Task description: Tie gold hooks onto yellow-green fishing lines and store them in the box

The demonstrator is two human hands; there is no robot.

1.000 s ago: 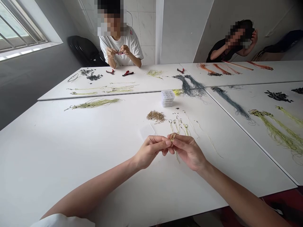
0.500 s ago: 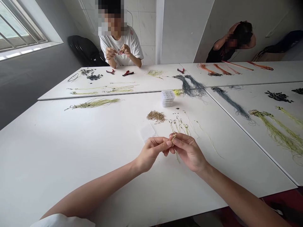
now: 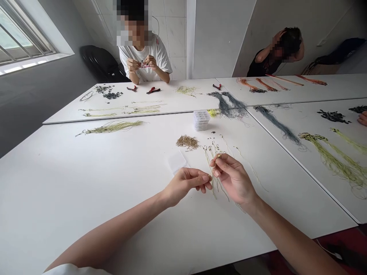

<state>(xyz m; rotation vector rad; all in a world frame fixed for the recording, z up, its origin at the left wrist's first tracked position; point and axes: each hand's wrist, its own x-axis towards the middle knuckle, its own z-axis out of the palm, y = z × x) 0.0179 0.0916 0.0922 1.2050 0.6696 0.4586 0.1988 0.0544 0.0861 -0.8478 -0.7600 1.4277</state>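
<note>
Over the white table point(image 3: 100, 191), my left hand point(image 3: 192, 181) pinches a thin yellow-green cord between thumb and forefinger. My right hand point(image 3: 233, 173) is closed on the same cord a little higher, and a small looped end point(image 3: 219, 155) pokes out above its fingertips. What else the fingers cover is hidden. Just beyond and under the hands lie several yellow-green cords point(image 3: 205, 153) with dark, hook-like ends. A pile of small gold-coloured metal pieces point(image 3: 187, 141), which look like hooks, sits behind my left hand. Beside that hand lies a flat, translucent plastic piece point(image 3: 176, 162).
Clear plastic boxes point(image 3: 201, 120) stand stacked beyond the pile. Bundles of yellow-green cord point(image 3: 114, 127) and grey-blue cord point(image 3: 228, 105) lie around. Across the table, a person in a white shirt point(image 3: 162, 57) handles small parts near red-handled pliers point(image 3: 153, 90). Another person point(image 3: 266, 61) sits at far right.
My hands have drawn apart: the right moved up and to the right with the cord, the left stayed lower. A hand has appeared at the right edge.
</note>
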